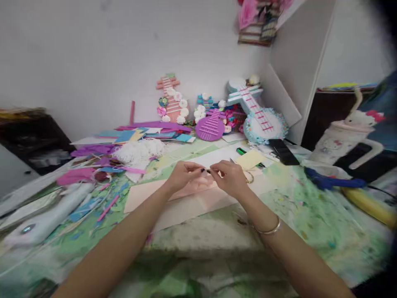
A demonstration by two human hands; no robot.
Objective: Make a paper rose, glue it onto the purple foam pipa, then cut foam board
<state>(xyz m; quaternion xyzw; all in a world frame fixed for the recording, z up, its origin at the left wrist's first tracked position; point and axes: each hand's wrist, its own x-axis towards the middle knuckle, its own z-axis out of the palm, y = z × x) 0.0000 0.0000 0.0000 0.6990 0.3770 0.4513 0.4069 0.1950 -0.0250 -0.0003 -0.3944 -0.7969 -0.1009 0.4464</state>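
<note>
Both hands meet over a pale pink sheet [145, 193] on the table. My left hand [183, 177] is closed in a pinch, its fingertips almost touching those of my right hand [230, 177], which pinches too. Whatever lies between the fingertips is too small to make out; dark spots show there. Just beneath the fingers is a pale pink crumpled or curled piece [201, 182], blurred. Close to my right hand lie a yellow paper piece [249, 159] and scissors with a yellowish handle loop [249, 178], partly hidden.
Decorated instrument-shaped crafts, among them a purple one [211, 127] and a light blue one [263, 124], stand against the wall. White shredded material [139, 151] and coloured scraps lie left. A black phone [283, 152], a white cup [336, 142] and a blue glue gun [333, 180] are right.
</note>
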